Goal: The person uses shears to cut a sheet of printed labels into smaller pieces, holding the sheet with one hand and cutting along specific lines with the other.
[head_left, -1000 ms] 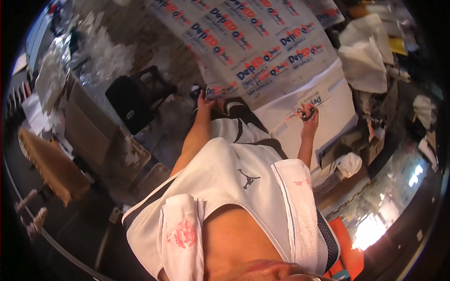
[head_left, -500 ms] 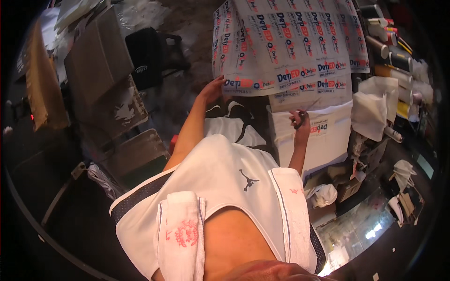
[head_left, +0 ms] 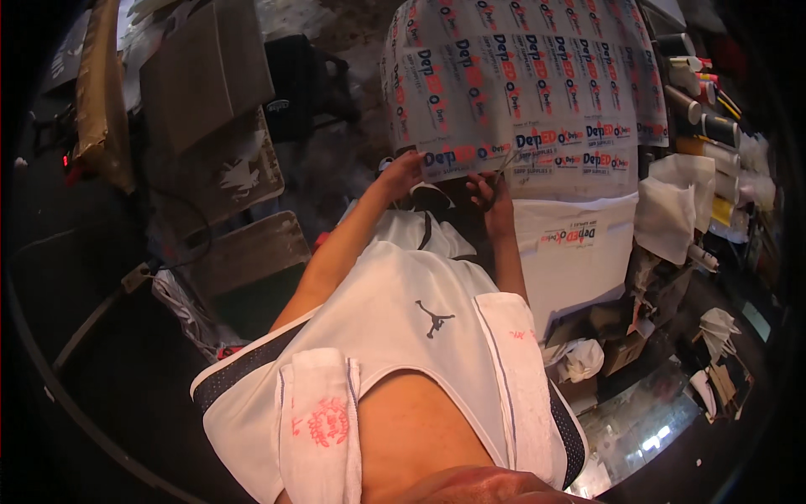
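Note:
A large, thin, see-through sheet (head_left: 520, 88) with repeated red and blue printing lies spread out in front of me, its near edge toward me. My left hand (head_left: 401, 176) is closed on the sheet's near left corner. Held in my right hand (head_left: 492, 198) are scissors (head_left: 503, 173), their blades pointing away from me at the sheet's near edge. Whether the blades have the film between them is too small to tell. Under the right part of the sheet stands a white box-like block (head_left: 579, 260) with a printed label.
Several rolls (head_left: 705, 105) of material are stacked at the far right, beside crumpled white plastic (head_left: 667, 206). To the left are a dark chair (head_left: 306, 88) and brown boards (head_left: 206, 84). A glossy pane (head_left: 646, 420) lies at the lower right.
My right hand with the scissors has moved left, from over the white block to the sheet's near edge. The left hand keeps its hold on the corner, and the view has shifted slightly.

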The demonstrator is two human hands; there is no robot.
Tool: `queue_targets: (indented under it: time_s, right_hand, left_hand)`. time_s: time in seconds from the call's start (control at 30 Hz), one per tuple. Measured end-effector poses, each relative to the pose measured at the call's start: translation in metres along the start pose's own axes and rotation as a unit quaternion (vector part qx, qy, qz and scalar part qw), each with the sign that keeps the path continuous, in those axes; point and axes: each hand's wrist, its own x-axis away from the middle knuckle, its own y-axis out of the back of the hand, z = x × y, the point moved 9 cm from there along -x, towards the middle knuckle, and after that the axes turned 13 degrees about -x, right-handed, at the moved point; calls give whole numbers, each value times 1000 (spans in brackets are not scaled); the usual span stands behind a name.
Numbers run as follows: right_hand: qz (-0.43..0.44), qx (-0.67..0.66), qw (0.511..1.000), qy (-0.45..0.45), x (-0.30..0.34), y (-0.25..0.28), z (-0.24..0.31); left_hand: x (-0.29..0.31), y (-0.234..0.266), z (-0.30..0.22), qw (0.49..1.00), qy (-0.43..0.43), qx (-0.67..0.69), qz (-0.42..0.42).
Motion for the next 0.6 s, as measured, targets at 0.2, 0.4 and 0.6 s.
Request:
queue_targets:
  time_s: [0.2, 0.4, 0.6]
  right_hand:
    - [-25, 16, 1000, -3, 10, 16, 24]
    - [-26, 147, 988, -37, 60, 40, 53]
    - [10, 243, 963, -117, 74, 93, 75]
  left_hand:
    - [3, -27, -2, 998, 26, 61, 12]
    - [1, -45, -1, 1000, 3, -21, -4]
    - [14, -22, -16, 965, -104, -191, -148]
